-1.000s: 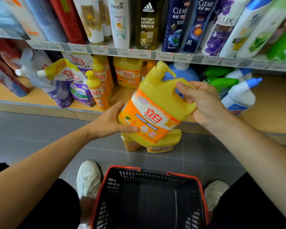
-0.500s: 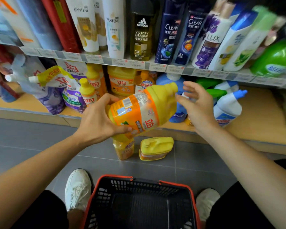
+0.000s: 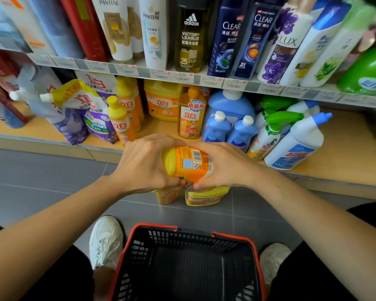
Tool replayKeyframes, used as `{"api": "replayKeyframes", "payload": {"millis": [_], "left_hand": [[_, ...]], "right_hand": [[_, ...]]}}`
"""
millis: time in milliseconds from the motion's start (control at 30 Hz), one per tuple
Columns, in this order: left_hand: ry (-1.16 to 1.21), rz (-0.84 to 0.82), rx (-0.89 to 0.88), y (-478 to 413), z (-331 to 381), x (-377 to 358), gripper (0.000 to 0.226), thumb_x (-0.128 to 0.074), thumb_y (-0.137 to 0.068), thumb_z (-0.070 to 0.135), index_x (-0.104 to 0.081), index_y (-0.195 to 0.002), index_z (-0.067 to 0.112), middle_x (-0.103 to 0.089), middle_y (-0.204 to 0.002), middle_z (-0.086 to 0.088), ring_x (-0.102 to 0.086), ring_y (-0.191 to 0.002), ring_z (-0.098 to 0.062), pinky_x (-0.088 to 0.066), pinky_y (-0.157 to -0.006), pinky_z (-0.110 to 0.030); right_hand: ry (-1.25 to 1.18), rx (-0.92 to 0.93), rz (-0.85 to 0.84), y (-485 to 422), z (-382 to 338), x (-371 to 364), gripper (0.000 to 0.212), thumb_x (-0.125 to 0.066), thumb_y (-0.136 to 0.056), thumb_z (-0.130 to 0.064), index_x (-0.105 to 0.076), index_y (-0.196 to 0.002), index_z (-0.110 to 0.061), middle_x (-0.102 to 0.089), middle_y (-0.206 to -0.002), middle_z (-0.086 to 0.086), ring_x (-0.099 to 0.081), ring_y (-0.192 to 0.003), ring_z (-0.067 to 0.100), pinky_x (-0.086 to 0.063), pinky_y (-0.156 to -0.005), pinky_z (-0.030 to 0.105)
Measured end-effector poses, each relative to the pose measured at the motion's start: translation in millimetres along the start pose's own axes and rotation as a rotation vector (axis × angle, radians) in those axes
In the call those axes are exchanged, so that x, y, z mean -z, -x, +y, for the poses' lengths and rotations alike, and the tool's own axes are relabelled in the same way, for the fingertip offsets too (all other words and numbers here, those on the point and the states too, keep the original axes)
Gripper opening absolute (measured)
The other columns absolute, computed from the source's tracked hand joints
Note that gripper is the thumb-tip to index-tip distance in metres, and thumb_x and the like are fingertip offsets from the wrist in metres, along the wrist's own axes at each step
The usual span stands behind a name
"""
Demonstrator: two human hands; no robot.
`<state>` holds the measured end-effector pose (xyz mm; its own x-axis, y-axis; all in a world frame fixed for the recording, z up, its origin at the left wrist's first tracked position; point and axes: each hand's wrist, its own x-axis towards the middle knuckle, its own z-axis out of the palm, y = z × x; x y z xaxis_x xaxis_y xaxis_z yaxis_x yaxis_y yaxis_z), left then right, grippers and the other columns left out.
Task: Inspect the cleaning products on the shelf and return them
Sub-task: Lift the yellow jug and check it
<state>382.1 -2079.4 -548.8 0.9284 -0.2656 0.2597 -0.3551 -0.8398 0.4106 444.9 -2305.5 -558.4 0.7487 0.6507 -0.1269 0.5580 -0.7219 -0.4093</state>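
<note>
Jug: yellow detergent jug with an orange label, tipped on its side, barcode panel facing up, in the air just in front of the lower shelf and above two similar jugs lying on the floor tiles
Left hand: left hand wrapped round the rounded yellow end, fingers curled over the top, thumb tucked underneath
Right hand: right hand closed round the opposite end, fingers arched over the upper edge, thumb pressed against the underside; cap and handle hidden under the palm
Jug against fingers: clamped end to end between the two palms, only the middle band of label showing; upper fingertips of both hands almost meeting above it, thumbs close together below
Handling: probably heavy if full, with liquid likely to shift toward whichever end dips; stiff moulded walls, little give under the grip; glossy label film likely slick; not fragile, though a loose cap could leak while sideways
Where to take hold: best by the moulded handle near the neck, with the other palm under the base
Step in hand: reading the back label, return to the shelf not yet made
Nearby: basket with a red rim on the floor between two white shoes
</note>
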Motion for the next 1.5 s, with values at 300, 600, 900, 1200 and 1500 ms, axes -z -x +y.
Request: {"api": "replayKeyframes", "payload": {"millis": [300, 600, 900, 1200, 1500], "left_hand": [[0.434, -0.067, -0.020, -4, -9, -5, 0.069, -0.082, -0.077, 0.044, -0.061, -0.138, 0.019, -0.059, -0.134, 0.002, -0.055, -0.126, -0.006, -0.050, -0.103, -0.036], [0.230, 0.232, -0.161, 10, -6, -23, 0.052, -0.072, -0.092, 0.020, -0.058, -0.141, 0.011, -0.044, -0.156, -0.010, -0.040, -0.147, -0.027, -0.045, -0.112, -0.049], [0.289, 0.336, -0.026, 10, -17, -21, 0.059, -0.073, -0.091, 0.038, -0.057, -0.141, 0.010, -0.061, -0.141, -0.005, -0.056, -0.131, -0.014, -0.052, -0.103, -0.037], [0.899, 0.073, 0.466, -1, -29, -18, 0.061, -0.060, -0.089, 0.050, -0.048, -0.147, 0.034, -0.055, -0.136, 0.011, -0.060, -0.122, -0.013, -0.060, -0.087, -0.032], [1.059, 0.159, 0.298, 2, -32, -18, 0.043, -0.058, -0.098, 0.021, -0.053, -0.138, 0.035, -0.063, -0.130, 0.016, -0.065, -0.119, -0.013, -0.060, -0.080, -0.027]], "right_hand": [[-0.498, 0.005, 0.080, 5, 20, -10, 0.074, -0.093, -0.056, -0.043, -0.064, -0.124, -0.033, -0.072, -0.107, -0.016, -0.068, -0.100, 0.002, -0.059, -0.086, 0.033], [-0.719, -0.074, 0.186, 6, 23, -19, 0.062, -0.095, -0.064, -0.025, -0.067, -0.119, -0.026, -0.075, -0.105, -0.014, -0.071, -0.095, 0.003, -0.056, -0.077, 0.017], [-0.822, -0.100, 0.282, 6, 18, -27, 0.059, -0.093, -0.064, -0.032, -0.069, -0.118, -0.023, -0.076, -0.106, -0.005, -0.073, -0.098, 0.013, -0.060, -0.087, 0.044], [-1.087, -0.126, 0.272, 5, 18, -28, 0.051, -0.090, -0.069, -0.026, -0.071, -0.116, -0.023, -0.076, -0.111, 0.001, -0.072, -0.103, 0.021, -0.060, -0.087, 0.042], [-1.210, -0.155, 0.253, 5, 21, -20, 0.054, -0.091, -0.065, -0.024, -0.071, -0.115, -0.026, -0.074, -0.115, 0.003, -0.071, -0.108, 0.022, -0.059, -0.088, 0.041]]}}
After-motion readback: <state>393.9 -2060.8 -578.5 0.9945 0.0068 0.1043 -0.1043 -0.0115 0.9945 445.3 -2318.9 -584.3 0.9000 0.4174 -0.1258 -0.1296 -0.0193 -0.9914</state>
